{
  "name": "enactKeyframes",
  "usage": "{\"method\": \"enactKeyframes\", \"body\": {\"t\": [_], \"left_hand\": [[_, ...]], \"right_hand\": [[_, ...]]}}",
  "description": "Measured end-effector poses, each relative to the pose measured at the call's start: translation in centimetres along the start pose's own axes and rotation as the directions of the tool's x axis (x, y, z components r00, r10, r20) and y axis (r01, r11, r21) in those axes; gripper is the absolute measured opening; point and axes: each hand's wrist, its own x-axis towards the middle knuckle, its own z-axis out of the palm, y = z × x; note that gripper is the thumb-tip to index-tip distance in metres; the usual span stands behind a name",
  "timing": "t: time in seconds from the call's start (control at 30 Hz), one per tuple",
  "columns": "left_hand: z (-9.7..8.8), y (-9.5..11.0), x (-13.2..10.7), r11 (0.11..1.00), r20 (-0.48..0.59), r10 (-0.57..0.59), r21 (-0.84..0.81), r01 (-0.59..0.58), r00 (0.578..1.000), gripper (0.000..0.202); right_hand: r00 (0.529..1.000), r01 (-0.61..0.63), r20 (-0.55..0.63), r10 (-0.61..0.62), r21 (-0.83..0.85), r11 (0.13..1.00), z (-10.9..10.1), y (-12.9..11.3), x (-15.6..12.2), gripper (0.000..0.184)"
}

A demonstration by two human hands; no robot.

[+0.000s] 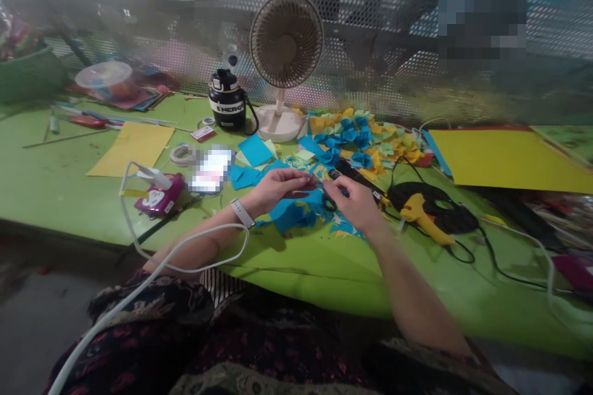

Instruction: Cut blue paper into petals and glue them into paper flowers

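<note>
Head view, single entry. Person seated at green table, both forearms reaching forward over its near edge.

Left hand: thumb and fingers pinched on a small dark-red piece; white wristband on the wrist.

Right hand: fingers curled around the black handles of scissors, which point toward the dark-red piece. Blur hides whether the blades are parted.

Position: hands close together but not touching, the dark-red piece between them. It is held just above blue paper scraps that lie centre-front on the table.

Surroundings, right of hands: yellow glue gun lying on a coil of black cord; a dark elongated object just behind the right hand, kind not legible; large yellow sheet further right.

Surroundings, behind hands: heap of folded paper pieces in blue, yellow and green; desk fan upright on a white base; black jug just beside the fan.

Surroundings, left of hands: pink device with white cable looping down across the lap; tape roll; second yellow sheet; clear lidded tub and green basket at the far left.

Backdrop: perforated metal screen along the table's far side.
</note>
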Motion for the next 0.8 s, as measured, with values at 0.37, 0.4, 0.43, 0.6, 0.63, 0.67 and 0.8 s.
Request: {"method": "enactKeyframes", "body": {"t": [0.37, 0.4, 0.43, 0.6, 0.63, 0.67, 0.8], "left_hand": [[0.31, 0.09, -0.14, 0.998, 0.027, 0.051, 0.037, -0.052, 0.998, 0.032], [0.34, 0.03, -0.12, 0.997, 0.013, 0.057, 0.041, -0.058, 0.998, 0.033], [0.38, -0.01, -0.1, 0.997, -0.001, 0.063, 0.043, -0.063, 0.998, 0.033], [0.66, -0.05, -0.11, 0.996, -0.039, 0.082, 0.032, -0.081, 0.996, 0.036], [0.7, -0.04, -0.13, 0.996, -0.043, 0.085, 0.033, -0.084, 0.995, 0.036], [0.73, -0.03, -0.15, 0.996, -0.046, 0.089, 0.035, -0.088, 0.995, 0.037], [0.7, -0.09, -0.15, 0.995, -0.042, 0.089, 0.049, -0.087, 0.995, 0.038]], "right_hand": [[0.999, 0.024, 0.025, -0.024, 0.021, 1.0, -0.26, 0.0, 0.24, 0.056], [0.999, 0.024, 0.033, -0.025, 0.025, 0.999, -0.29, -0.03, 0.23, 0.056], [0.999, 0.025, 0.039, -0.026, 0.028, 0.999, -0.3, -0.05, 0.21, 0.056], [0.998, 0.035, 0.057, -0.038, 0.053, 0.998, -0.28, -0.15, 0.09, 0.053], [0.998, 0.035, 0.057, -0.038, 0.057, 0.998, -0.27, -0.17, 0.07, 0.053], [0.998, 0.035, 0.058, -0.038, 0.058, 0.998, -0.27, -0.18, 0.06, 0.053], [0.997, 0.044, 0.06, -0.048, 0.062, 0.997, -0.3, -0.22, 0.07, 0.053]]}}
